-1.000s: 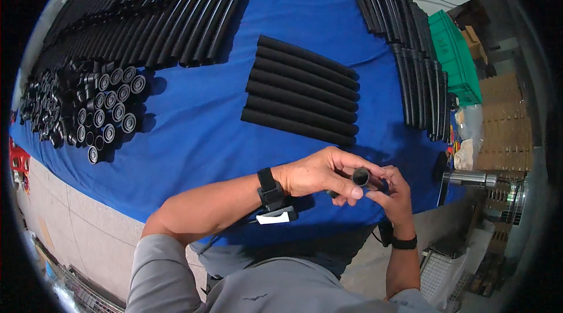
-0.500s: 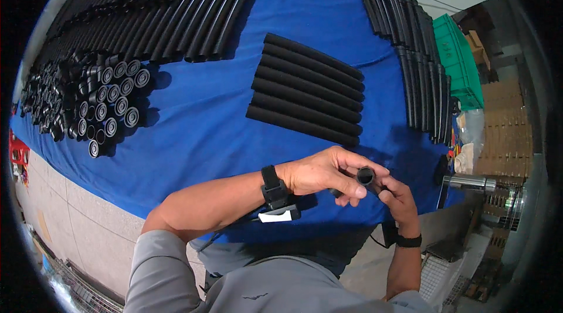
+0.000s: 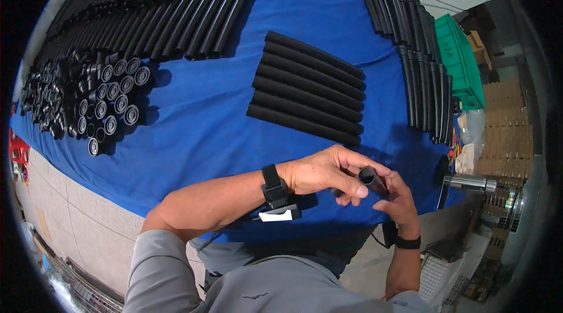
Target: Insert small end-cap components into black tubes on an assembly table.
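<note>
Both hands meet over the near edge of the blue tabletop [image 3: 193, 137]. The left hand [image 3: 319, 169] and right hand [image 3: 399, 198] each keep a clenched grip on a short black tube [image 3: 370, 178], held just above the cloth. A row of black foam sleeves [image 3: 308, 96] lies beyond.

Bright even light, soft shadows, fisheye bending, dark rim.

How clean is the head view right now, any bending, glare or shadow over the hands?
Head view: strong fisheye bending with a black rim; even light, no glare; the left hand and right hand on the black tube look sharp; soft shadows lie on the blue cloth.
</note>
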### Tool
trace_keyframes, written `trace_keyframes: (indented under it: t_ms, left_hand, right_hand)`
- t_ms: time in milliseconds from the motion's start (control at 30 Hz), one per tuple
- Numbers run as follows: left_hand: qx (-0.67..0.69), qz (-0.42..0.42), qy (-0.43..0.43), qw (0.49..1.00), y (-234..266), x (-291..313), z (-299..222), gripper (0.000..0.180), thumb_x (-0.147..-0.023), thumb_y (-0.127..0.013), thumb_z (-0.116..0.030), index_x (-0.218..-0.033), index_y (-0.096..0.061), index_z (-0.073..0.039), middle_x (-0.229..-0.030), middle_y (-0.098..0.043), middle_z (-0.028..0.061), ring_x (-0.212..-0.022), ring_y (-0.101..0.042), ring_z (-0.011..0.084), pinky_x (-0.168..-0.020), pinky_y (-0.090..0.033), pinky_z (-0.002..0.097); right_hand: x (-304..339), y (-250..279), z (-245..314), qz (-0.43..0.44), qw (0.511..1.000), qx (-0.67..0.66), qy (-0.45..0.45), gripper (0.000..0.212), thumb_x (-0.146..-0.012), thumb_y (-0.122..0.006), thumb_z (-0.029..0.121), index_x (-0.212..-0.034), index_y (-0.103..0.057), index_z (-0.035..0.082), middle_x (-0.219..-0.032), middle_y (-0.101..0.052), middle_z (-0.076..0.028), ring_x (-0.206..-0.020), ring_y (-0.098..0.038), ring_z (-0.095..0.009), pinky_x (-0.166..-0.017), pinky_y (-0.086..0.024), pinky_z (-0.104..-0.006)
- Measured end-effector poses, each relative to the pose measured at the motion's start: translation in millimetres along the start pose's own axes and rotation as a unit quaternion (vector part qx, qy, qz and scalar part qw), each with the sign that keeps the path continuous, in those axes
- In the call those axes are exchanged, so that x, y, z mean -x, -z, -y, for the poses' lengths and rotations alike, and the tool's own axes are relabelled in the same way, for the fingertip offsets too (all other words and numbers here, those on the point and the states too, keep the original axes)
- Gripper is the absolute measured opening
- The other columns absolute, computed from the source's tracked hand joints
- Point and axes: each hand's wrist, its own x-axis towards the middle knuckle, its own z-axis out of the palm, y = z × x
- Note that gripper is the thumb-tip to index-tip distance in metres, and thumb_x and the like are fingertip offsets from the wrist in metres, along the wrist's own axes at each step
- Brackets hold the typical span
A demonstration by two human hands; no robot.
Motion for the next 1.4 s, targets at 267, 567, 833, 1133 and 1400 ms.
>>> trace_keyframes:
  t_ms: [267,567,833,1133,1400]
  left_hand:
    - [0.006,-0.007,-0.003,1.000,-1,1,-1,0.053,-0.085,-0.074,-0.013,-0.134,-0.055,-0.003,-0.091,-0.068,0.0067,-0.073,-0.065,0.0134,-0.060,-0.051,0.0256]
    - [0.016,-0.023,-0.013,1.000,-1,1,-1,0.053,-0.087,-0.073,-0.012,-0.135,-0.054,-0.002,-0.083,-0.065,0.0047,-0.068,-0.063,0.0133,-0.059,-0.051,0.0260]
    - [0.162,-0.080,-0.069,0.981,5,-6,11,0.043,-0.088,-0.048,-0.013,-0.131,-0.046,-0.004,-0.102,-0.060,0.0111,-0.083,-0.061,0.0202,-0.061,-0.051,0.0286]
    - [0.155,-0.094,-0.042,0.983,5,-6,11,0.036,-0.104,-0.039,-0.039,-0.110,-0.052,-0.006,-0.090,-0.064,0.0143,-0.061,-0.067,0.0228,-0.044,-0.051,0.0258]
    - [0.119,-0.127,-0.053,0.983,4,-6,12,0.043,-0.104,-0.040,-0.041,-0.105,-0.060,-0.003,-0.068,-0.062,0.0066,-0.053,-0.062,0.0178,-0.042,-0.049,0.0252]
  right_hand:
    - [4,13,-4,0.052,0.998,0.036,-0.018,0.040,-0.082,-0.077,0.020,-0.112,-0.058,0.001,-0.100,-0.059,-0.005,-0.094,-0.056,-0.014,-0.086,-0.044,-0.0295]
    - [5,7,1,0.048,0.990,0.128,0.019,0.034,-0.091,-0.065,0.027,-0.110,-0.059,0.000,-0.093,-0.063,-0.005,-0.086,-0.060,-0.015,-0.080,-0.048,-0.0298]
    - [38,-24,13,-0.078,0.987,-0.117,-0.079,0.034,-0.095,-0.060,0.027,-0.111,-0.058,-0.002,-0.085,-0.061,-0.006,-0.069,-0.056,-0.011,-0.065,-0.048,-0.0265]
    - [45,-30,13,-0.045,0.993,-0.083,-0.065,0.035,-0.095,-0.060,0.029,-0.110,-0.058,-0.002,-0.083,-0.061,-0.005,-0.069,-0.055,-0.009,-0.063,-0.046,-0.0244]
    - [45,-32,12,-0.028,0.994,-0.073,-0.073,0.035,-0.095,-0.059,0.031,-0.109,-0.058,-0.002,-0.083,-0.061,-0.005,-0.068,-0.055,-0.009,-0.062,-0.046,-0.0241]
